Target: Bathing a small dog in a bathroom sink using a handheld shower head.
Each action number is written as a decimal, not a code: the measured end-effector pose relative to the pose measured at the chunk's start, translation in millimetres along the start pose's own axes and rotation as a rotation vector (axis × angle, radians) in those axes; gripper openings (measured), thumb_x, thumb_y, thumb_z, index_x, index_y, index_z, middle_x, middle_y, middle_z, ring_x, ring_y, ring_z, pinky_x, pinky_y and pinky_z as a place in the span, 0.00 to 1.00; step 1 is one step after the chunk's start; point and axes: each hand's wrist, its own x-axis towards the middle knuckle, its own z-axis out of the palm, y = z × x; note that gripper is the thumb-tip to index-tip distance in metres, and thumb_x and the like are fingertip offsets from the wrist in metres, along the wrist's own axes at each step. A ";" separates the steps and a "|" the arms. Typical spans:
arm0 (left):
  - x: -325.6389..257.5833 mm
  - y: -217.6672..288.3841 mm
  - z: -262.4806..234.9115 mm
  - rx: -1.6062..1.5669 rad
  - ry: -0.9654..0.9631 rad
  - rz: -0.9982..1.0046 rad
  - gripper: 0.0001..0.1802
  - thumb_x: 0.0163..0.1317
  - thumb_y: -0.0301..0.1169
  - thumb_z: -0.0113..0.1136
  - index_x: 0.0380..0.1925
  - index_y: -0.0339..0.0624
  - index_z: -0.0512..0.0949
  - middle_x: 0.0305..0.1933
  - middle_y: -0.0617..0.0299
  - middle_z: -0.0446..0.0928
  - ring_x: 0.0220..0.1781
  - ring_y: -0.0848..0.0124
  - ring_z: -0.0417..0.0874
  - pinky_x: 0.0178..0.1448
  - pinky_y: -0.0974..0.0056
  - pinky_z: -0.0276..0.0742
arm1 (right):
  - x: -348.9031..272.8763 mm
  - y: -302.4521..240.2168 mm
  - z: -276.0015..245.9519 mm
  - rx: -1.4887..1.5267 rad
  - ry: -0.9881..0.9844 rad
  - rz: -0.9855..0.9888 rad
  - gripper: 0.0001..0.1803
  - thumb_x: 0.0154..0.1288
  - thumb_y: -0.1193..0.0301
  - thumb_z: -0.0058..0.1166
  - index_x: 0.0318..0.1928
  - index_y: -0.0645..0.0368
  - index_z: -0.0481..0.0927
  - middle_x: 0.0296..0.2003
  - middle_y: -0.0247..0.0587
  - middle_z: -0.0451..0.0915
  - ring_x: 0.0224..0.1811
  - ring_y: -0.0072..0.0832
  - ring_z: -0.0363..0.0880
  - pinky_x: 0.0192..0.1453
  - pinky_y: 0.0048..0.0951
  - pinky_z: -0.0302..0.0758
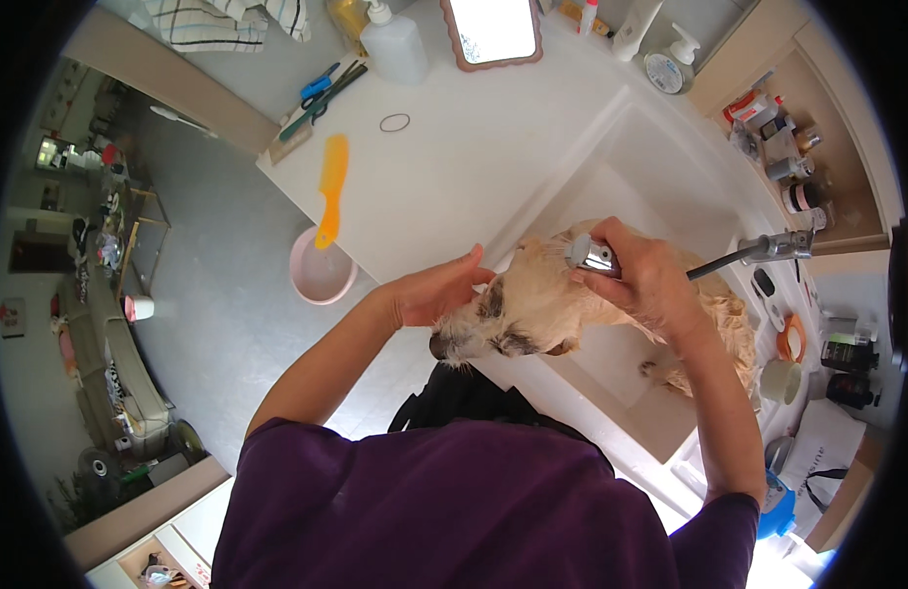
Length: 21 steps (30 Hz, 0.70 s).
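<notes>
A wet, cream-coloured dog [542, 299] stands in the white sink [626, 172], its head leaning out over the near left rim. My right hand [645, 280] is closed around a silver and grey shower head [593, 255], held against the fur behind the dog's head. Water at its face is too fine to make out. My left hand [439, 290] lies along the side of the dog's head, fingers stretched out and partly hidden behind the muzzle and ear. The dark hose [719, 262] runs from my right hand toward the chrome tap [783, 245].
A yellow comb [331, 191] lies at the white counter's [454, 157] left edge, near scissors [321, 98] and a hair tie [395, 123]. Pump bottles [393, 44] and a mirror [493, 34] stand behind. Below the counter edge is a pink basin [321, 275]. Bottles fill the right-hand shelf [837, 177].
</notes>
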 end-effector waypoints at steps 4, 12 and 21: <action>11.3 -27.3 20.7 -0.326 -0.069 -0.003 0.52 0.62 0.72 0.37 0.72 0.41 0.54 0.71 0.45 0.61 0.71 0.52 0.65 0.65 0.41 0.70 | -10.6 -2.1 -5.2 -0.063 -0.081 -0.029 0.21 0.58 0.58 0.64 0.44 0.57 0.73 0.28 0.45 0.81 0.29 0.45 0.81 0.33 0.40 0.75; 28.2 -38.5 67.0 -0.722 -0.159 0.257 0.46 0.66 0.68 0.36 0.72 0.45 0.55 0.69 0.46 0.64 0.63 0.46 0.74 0.60 0.39 0.74 | -35.5 -9.7 -9.9 -0.089 -0.119 -0.037 0.22 0.58 0.54 0.64 0.43 0.57 0.75 0.26 0.43 0.81 0.28 0.43 0.81 0.32 0.38 0.75; 31.8 -16.6 77.7 -0.709 -0.190 0.387 0.39 0.70 0.60 0.41 0.69 0.41 0.60 0.66 0.50 0.68 0.65 0.55 0.73 0.64 0.46 0.74 | -47.0 -7.5 -18.1 -0.091 0.006 -0.132 0.20 0.57 0.58 0.64 0.43 0.57 0.75 0.29 0.41 0.81 0.31 0.41 0.82 0.34 0.36 0.77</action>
